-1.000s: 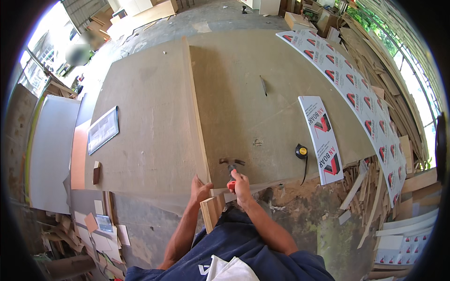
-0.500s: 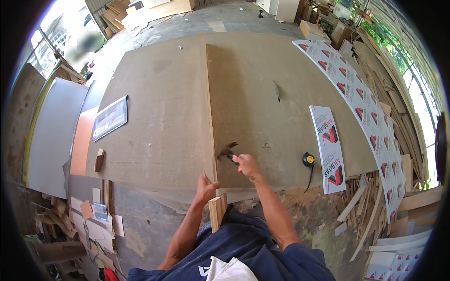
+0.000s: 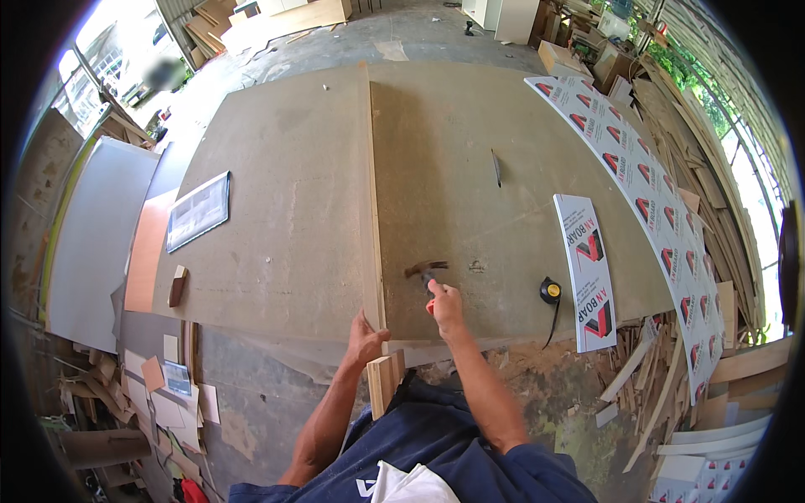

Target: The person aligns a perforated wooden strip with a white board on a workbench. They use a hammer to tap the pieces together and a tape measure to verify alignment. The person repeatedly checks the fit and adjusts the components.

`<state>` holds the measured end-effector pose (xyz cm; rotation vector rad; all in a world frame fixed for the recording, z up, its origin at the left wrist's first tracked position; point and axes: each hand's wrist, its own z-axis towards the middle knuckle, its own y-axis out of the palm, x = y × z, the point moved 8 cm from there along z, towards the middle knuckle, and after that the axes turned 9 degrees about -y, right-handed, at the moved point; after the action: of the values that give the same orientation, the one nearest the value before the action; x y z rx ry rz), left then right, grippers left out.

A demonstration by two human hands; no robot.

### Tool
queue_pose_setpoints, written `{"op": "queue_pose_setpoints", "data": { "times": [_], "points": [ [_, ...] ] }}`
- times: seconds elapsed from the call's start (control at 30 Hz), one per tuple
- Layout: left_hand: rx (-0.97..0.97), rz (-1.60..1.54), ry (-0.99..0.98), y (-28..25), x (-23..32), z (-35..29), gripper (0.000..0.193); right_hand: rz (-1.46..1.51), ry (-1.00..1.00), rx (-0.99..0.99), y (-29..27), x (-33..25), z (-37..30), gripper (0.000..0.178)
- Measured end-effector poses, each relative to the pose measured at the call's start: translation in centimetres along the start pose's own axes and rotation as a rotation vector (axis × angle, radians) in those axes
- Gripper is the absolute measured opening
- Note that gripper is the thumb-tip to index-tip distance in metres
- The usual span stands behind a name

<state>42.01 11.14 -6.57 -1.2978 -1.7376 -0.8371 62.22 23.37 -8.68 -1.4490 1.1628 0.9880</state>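
In my right hand [image 3: 448, 310] is a claw hammer [image 3: 428, 270], gripped by its dark-and-red handle. Its head is just above the brown tabletop [image 3: 470, 218], to the right of a long upright wooden board [image 3: 376, 201] that runs from near to far. My left hand [image 3: 367, 337] is closed around this board close to its near end, with the thumb along the side. Right below that hand, a short layered wooden piece [image 3: 382, 387] juts toward my body; how it joins the board is hidden.
A tape measure [image 3: 550, 291] and a white printed strip [image 3: 584, 268] lie to the right, with a thin dark pointed tool [image 3: 496, 168] farther off. A large printed sheet [image 3: 646, 201] covers the right edge. Leftward are a flat framed panel [image 3: 199, 211] and a small brown block [image 3: 178, 286].
My right hand has shifted slightly right and nearer to me, and the hammer head has swung away from the board and turned sideways. My left hand keeps its place on the board.
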Motion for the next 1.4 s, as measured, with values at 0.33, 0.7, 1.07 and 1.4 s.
{"op": "queue_pose_setpoints", "data": {
  "times": [0.33,0.7,1.07,1.4],
  "points": [
    [0.06,0.121,0.05,-1.5,-0.3,0.1,0.062,0.016,-0.01,-0.154,0.9,-2.3,0.0,0.048],
    [0.04,0.041,0.029,-2.1,0.4,-0.8,0.059,0.512,0.374,-0.183,3.2,-0.1,-2.6,0.033],
    [0.051,0.025,-0.043,-3.1,0.8,-1.8,0.057,0.561,0.387,-0.098,7.2,-0.5,-6.0,0.037],
    [-0.009,0.099,0.012,-5.0,2.0,-4.0,0.067,0.61,0.273,-0.319,6.7,-2.1,-4.5,0.031]
  ]
}}
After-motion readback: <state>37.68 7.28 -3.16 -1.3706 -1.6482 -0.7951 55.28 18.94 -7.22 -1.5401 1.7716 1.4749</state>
